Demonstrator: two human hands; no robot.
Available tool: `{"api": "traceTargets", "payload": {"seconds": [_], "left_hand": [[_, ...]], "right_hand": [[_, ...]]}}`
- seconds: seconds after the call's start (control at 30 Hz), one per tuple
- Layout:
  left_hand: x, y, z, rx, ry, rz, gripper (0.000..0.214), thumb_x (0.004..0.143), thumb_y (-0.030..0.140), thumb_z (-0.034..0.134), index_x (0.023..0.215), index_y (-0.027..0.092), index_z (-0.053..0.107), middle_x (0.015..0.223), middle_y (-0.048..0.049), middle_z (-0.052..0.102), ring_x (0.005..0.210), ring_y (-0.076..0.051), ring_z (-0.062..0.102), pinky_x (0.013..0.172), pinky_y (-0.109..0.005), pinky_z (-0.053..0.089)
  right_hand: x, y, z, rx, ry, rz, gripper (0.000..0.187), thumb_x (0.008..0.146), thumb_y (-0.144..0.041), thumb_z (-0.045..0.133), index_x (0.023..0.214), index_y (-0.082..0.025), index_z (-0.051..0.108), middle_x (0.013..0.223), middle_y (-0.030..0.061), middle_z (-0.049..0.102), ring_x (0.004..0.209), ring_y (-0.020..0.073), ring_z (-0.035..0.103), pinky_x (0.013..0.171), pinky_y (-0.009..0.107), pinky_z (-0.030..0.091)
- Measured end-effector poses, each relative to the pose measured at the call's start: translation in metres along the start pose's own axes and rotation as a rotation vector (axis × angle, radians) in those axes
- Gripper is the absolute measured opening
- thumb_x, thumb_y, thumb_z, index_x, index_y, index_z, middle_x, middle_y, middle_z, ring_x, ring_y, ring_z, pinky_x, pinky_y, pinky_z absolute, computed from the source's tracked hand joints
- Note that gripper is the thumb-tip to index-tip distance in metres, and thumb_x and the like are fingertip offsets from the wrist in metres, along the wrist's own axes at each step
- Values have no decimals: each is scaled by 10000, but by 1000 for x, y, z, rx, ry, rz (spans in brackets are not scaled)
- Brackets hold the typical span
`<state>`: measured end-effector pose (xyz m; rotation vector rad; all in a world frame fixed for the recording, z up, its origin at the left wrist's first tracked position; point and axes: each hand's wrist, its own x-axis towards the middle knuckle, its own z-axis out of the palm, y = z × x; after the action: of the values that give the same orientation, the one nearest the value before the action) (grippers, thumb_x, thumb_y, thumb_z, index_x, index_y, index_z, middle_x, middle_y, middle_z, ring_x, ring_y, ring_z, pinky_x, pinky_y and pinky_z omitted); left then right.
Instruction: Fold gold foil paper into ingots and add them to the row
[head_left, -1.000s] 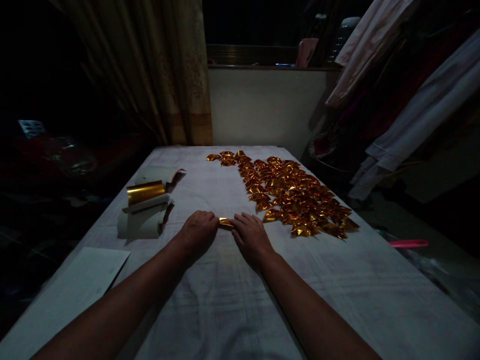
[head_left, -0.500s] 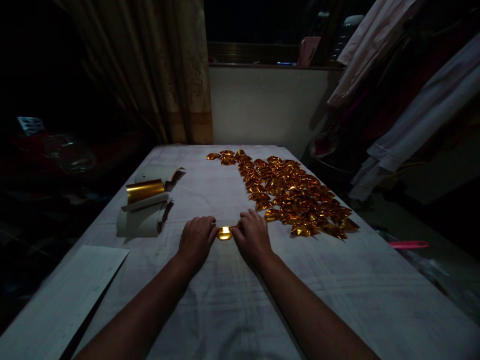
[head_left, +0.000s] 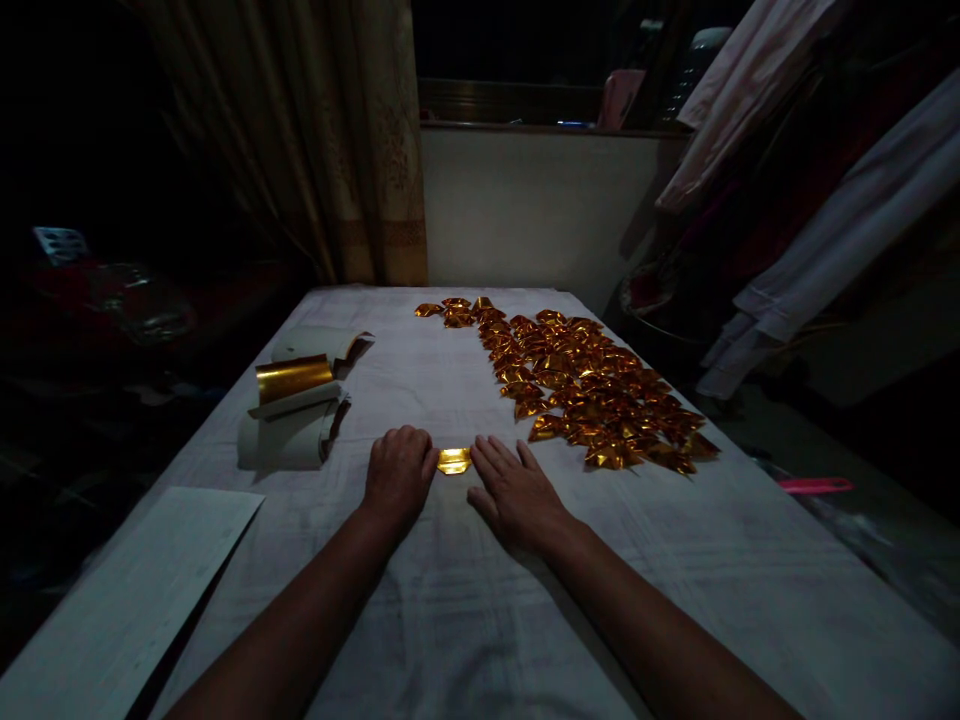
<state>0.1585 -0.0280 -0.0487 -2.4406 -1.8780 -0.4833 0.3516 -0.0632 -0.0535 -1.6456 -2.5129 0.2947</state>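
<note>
A small folded piece of gold foil paper [head_left: 454, 461] lies on the cloth-covered table [head_left: 420, 370] between my hands. My left hand [head_left: 401, 470] is closed, its thumb and curled fingers pinching the piece's left end. At the right end, my right hand [head_left: 517, 487] lies flat with fingers stretched and thumb apart, its fingertips at the paper's edge. Beyond that hand, many folded gold foil pieces [head_left: 592, 385] are spread over the table's right side.
Curled stacks of pale sheets [head_left: 281, 440] and a gold-faced sheet [head_left: 292, 378] rest at the left. A flat pale board or sheet [head_left: 150, 600] lies at the front left. Clothes [head_left: 847, 220] hang at the right; a curtain [head_left: 360, 150] hangs behind.
My right hand has gone from pinching the foil's right end to lying flat with its fingers stretched out. My left hand keeps its grip at the left end.
</note>
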Motion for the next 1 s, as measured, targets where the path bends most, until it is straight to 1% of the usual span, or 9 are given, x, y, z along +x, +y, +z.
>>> {"api": "traceTargets", "payload": {"seconds": [0.13, 0.23, 0.37, 0.53, 0.6, 0.73, 0.83, 0.9, 1.0], "left_hand": [[-1, 15, 4, 1, 14, -24, 221, 904, 417, 612, 929, 197, 613, 985, -89, 629, 1007, -286, 552, 904, -426, 374], [-2, 20, 7, -35, -4, -67, 287, 874, 450, 645, 1003, 198, 600, 1056, -85, 620, 1069, -289, 541, 959, -439, 356], [-3, 7, 5, -68, -38, -90, 269, 882, 430, 630, 1035, 217, 573, 1095, -72, 618, 1095, -275, 534, 977, -430, 350], [-5, -14, 0, -75, -28, -102, 250, 892, 417, 616, 1021, 210, 562, 1083, -80, 628, 1093, -281, 545, 983, -440, 347], [-4, -13, 0, -90, -7, -108, 222, 891, 383, 614, 1026, 213, 569, 1074, -78, 636, 1091, -282, 550, 984, -444, 347], [-4, -4, 1, -112, 25, -84, 191, 881, 286, 617, 1058, 220, 587, 1096, -73, 659, 1117, -274, 557, 1001, -444, 335], [-6, 0, 1, -119, 18, -55, 115, 899, 309, 613, 973, 221, 612, 1026, -62, 674, 1063, -269, 576, 985, -442, 347], [-6, 0, 2, -127, 19, -55, 112, 904, 326, 614, 938, 220, 621, 997, -61, 673, 1040, -272, 579, 971, -449, 358], [-7, -1, 4, -137, 32, -63, 116, 895, 315, 632, 953, 214, 626, 995, -60, 667, 1047, -274, 576, 970, -451, 366]], "right_hand": [[0, 5, 1, -2, 9, 3, 606, 1018, -466, 390, 1534, -148, 380, 1610, 141, 295, 1506, 288, 253, 1224, 574, 134], [-1, 4, 2, 4, 3, 7, 626, 1018, -476, 383, 1544, -138, 354, 1615, 140, 280, 1513, 284, 232, 1225, 577, 123], [-2, 3, 1, 14, 4, 7, 624, 1013, -472, 403, 1542, -143, 357, 1614, 133, 289, 1513, 289, 231, 1219, 592, 137], [-2, 2, 2, 28, 56, -4, 591, 1008, -444, 444, 1519, -152, 402, 1600, 136, 327, 1496, 295, 280, 1213, 595, 161], [-2, 2, 3, 26, 67, -4, 585, 1007, -439, 452, 1513, -148, 412, 1597, 139, 335, 1493, 297, 286, 1211, 593, 170], [-2, 4, 5, 31, 72, -9, 597, 1009, -453, 447, 1511, -131, 411, 1595, 143, 338, 1497, 299, 276, 1213, 593, 163], [-2, 5, 6, 34, 70, -5, 612, 1008, -458, 448, 1515, -117, 400, 1596, 147, 335, 1496, 304, 276, 1215, 594, 156], [-1, 2, 6, 28, 82, -9, 616, 1006, -455, 455, 1516, -116, 397, 1599, 148, 327, 1499, 308, 267, 1217, 596, 144], [1, -5, 6, 29, 99, -83, 615, 1007, -456, 453, 1533, -146, 372, 1613, 132, 299, 1509, 297, 243, 1223, 593, 118]]}}
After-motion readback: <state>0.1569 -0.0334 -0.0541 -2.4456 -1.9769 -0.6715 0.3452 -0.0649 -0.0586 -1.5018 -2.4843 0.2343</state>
